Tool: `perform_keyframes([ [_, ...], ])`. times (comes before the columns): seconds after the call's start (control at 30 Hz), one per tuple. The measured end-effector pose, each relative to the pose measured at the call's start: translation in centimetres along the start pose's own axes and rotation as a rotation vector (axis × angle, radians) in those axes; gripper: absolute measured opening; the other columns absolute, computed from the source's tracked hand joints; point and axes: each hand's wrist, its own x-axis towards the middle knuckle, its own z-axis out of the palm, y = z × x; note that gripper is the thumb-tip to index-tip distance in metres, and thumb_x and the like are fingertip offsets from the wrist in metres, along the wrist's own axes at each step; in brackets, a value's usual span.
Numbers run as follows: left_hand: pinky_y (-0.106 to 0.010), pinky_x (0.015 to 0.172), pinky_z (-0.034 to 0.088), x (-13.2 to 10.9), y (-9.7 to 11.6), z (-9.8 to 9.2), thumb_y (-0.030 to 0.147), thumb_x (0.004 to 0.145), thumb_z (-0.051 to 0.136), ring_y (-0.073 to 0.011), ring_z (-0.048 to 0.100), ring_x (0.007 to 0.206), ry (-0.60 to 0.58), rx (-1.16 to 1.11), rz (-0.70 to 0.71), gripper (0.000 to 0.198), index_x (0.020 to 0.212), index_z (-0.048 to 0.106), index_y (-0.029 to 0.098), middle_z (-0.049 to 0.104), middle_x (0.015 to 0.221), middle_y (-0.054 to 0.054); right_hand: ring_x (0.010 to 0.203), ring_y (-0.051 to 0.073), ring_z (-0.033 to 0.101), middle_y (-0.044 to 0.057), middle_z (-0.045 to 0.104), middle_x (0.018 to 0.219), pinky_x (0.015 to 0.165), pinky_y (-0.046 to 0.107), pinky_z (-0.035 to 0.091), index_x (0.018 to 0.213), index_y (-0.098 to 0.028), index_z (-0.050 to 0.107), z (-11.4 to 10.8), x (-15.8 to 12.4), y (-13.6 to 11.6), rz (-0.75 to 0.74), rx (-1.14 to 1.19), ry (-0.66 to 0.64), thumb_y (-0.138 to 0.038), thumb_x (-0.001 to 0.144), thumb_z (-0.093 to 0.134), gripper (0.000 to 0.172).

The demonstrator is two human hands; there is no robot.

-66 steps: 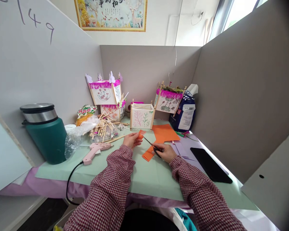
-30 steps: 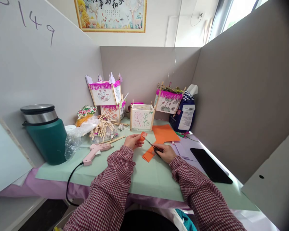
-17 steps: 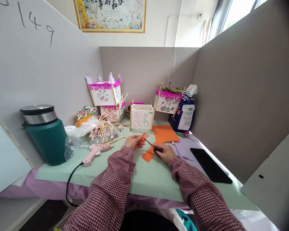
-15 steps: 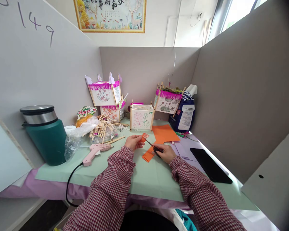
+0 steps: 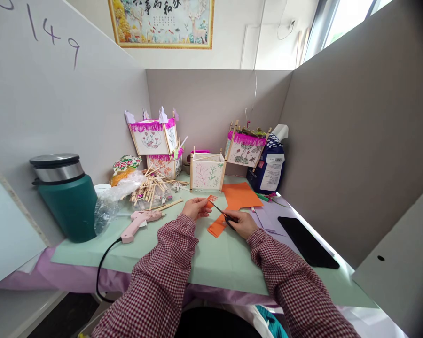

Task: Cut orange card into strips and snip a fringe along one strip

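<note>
My left hand (image 5: 196, 209) pinches a small orange paper strip (image 5: 212, 200) whose far edge is cut into a fringe. In my right hand (image 5: 245, 224) are black-handled scissors (image 5: 229, 218), their blades pointing up and left to the strip. Under and beside the scissors lies another orange piece (image 5: 217, 227) on the green table cover. A larger orange sheet (image 5: 240, 195) rests just beyond my hands. Behind them stands a small white box lantern (image 5: 207, 173) with wooden corner sticks and plant drawings.
To the left are a pink glue gun (image 5: 139, 225), a pile of wooden sticks (image 5: 151, 185), and a green flask (image 5: 68, 202). Decorated lanterns (image 5: 151, 138) stand behind. A black phone-like slab (image 5: 307, 241) and purple paper (image 5: 268, 220) lie at the right.
</note>
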Motion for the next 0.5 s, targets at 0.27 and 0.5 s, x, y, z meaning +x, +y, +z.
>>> perform_keyframes([
  [0.27,-0.021,0.042,0.046,0.16,0.03,-0.21,0.018,0.071,0.065,-0.0119,0.06,0.047,0.043,-0.021,0.017,0.013,0.076,0.055,0.011,0.064,0.065,-0.005,0.083,0.017,0.064,0.0,0.068,0.097,0.075,0.028,0.05,0.103,-0.025,0.064,-0.03,-0.01,0.33,-0.002,-0.088,-0.001,-0.022,0.068,0.058,0.036],
  [0.5,-0.02,0.042,0.046,0.25,0.32,-0.41,0.024,0.069,0.068,-0.0109,0.06,0.048,0.094,-0.098,0.066,0.023,0.085,0.055,0.015,0.064,0.07,-0.002,0.084,0.017,0.063,-0.001,0.068,0.094,0.077,0.031,0.049,0.104,-0.027,0.063,-0.29,0.06,0.57,0.044,-0.226,0.095,-0.024,0.071,0.055,0.034],
])
